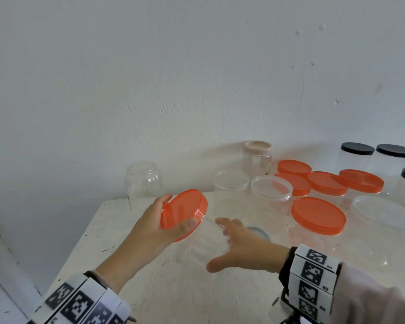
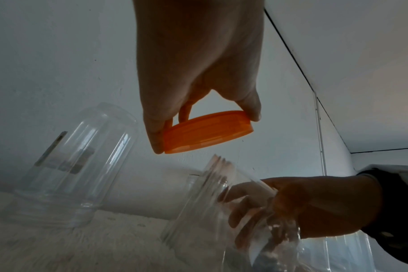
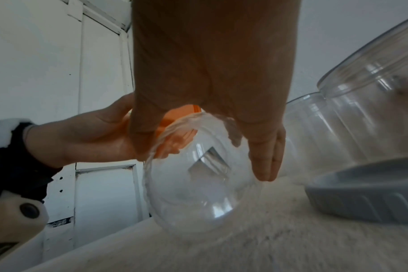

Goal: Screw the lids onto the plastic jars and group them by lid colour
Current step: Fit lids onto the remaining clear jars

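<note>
The left hand point(image 1: 159, 220) is raised, thumb and fingers point(image 2: 156, 132) pinching across a span. The right hand point(image 1: 246, 247) reaches forward lower down, its fingers spread and curved.

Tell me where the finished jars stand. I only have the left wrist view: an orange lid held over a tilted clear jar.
Observer: In the head view, three black-lidded jars stand together at the far right of the table.
Operator: Now report any other orange lids.
Observer: Five more orange lids cluster just left of the black ones.
Operator: Check for anything loose beside the right hand.
Observer: In the right wrist view, a grey lid lies flat on the table just past the right hand, apart from the clear jar it holds.
</note>
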### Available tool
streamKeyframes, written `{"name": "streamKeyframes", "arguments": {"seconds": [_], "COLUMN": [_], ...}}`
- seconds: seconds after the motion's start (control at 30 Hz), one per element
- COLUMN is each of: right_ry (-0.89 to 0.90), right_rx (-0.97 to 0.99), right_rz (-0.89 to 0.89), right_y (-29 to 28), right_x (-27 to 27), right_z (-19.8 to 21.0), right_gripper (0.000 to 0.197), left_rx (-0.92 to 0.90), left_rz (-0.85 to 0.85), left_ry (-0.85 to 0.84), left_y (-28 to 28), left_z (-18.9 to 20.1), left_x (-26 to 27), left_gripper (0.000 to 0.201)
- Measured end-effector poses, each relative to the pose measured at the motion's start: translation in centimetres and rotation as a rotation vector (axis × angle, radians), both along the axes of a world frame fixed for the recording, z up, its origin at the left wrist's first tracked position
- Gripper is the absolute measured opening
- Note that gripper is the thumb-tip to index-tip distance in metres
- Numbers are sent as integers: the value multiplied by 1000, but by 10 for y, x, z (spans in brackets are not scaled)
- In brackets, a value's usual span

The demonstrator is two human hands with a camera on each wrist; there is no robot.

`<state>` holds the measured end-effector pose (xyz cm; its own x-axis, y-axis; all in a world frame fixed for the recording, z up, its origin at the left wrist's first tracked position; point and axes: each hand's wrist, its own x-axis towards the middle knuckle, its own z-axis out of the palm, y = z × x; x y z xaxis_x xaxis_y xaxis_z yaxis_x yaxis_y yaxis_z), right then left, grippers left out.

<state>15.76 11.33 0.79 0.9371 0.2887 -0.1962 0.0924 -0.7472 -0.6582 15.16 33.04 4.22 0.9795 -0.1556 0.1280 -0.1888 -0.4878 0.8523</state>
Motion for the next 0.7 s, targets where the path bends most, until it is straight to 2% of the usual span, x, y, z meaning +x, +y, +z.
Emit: {"name": "streamKeyframes", "arguments": {"seconds": [0.2, 0.5, 0.7], "right_ry": [6, 65, 99], "right_rx": [83, -78, 68], "right_rz": [-68, -43, -7], "right_y": [-9, -13, -10], "right_x": [-2, -2, -3], "right_z": [-10, -20, -21], "right_gripper": [102, 103, 102], "left_rx": [18, 116, 212], "left_rz": [-20, -73, -127], "left_ry": [20, 33, 24], "left_y": [-8, -23, -27], "left_z": [-3, -9, -14], "left_x": [-1, 4, 5], "left_gripper": [115, 109, 116]}}
